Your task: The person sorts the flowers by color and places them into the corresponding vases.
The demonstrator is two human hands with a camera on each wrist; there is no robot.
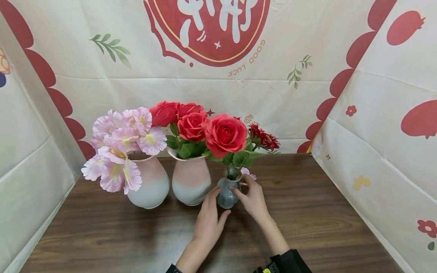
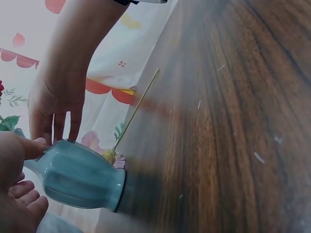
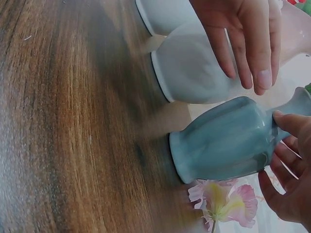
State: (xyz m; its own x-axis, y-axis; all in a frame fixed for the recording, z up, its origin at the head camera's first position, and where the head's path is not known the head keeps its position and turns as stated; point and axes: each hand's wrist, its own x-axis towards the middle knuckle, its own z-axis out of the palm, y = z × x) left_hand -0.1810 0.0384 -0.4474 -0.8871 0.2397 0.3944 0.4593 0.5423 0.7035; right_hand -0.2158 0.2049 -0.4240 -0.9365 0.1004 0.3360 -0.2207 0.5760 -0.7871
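A small blue-green vase stands upright on the table, holding a large red rose and dark red flowers. My right hand holds this vase near its neck, thumb in front and fingers around the far side, as the right wrist view shows. On the vase's other side is my left hand, its fingers extended; in the right wrist view its fingertips are slightly apart from the vase. A pink flower with a thin stem lies behind the vase, partly hidden.
Left of the small vase stands a pink-and-white vase with red roses. Farther left, another pink-and-white vase bears pale pink flowers. A printed cloth rises behind the wooden table and along both sides.
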